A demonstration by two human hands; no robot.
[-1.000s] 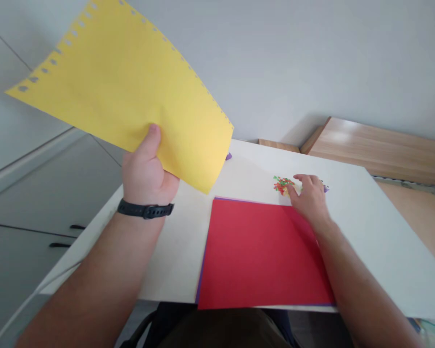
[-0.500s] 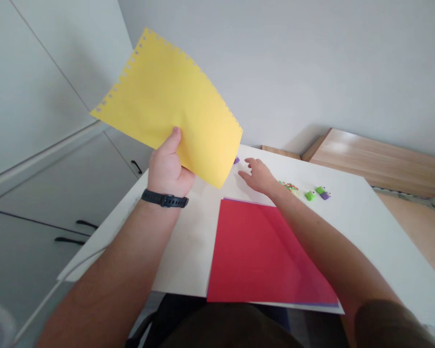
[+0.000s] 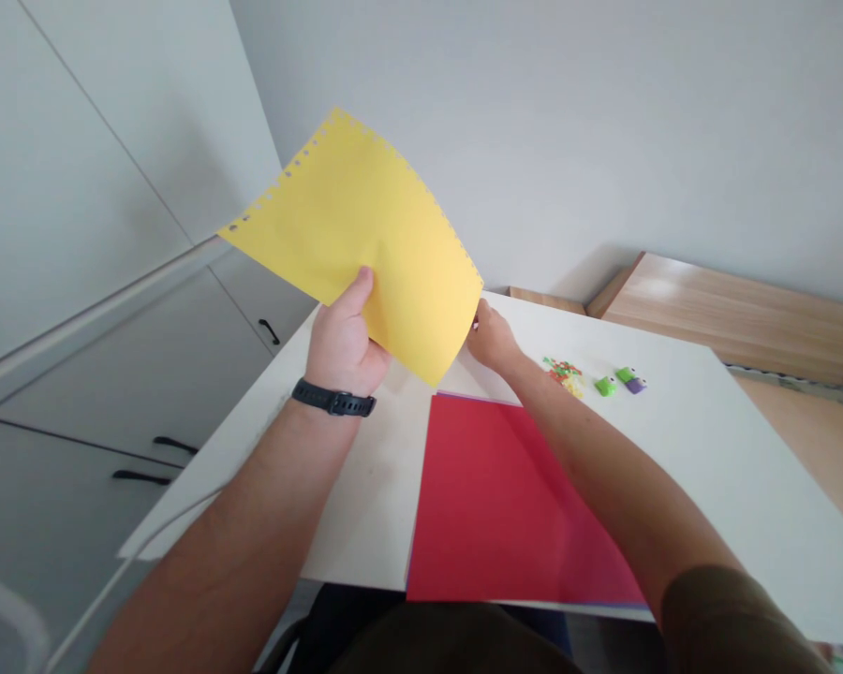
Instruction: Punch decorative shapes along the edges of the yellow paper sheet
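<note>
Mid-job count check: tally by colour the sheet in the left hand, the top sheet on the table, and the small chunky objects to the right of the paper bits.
Yellow sheet: 1
Red sheet: 1
Green objects: 2
Purple object: 1
Total: 5

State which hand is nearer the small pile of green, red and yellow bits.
Right. The right hand is a little left of the pile; the left hand is farther left, holding the yellow sheet.
</note>
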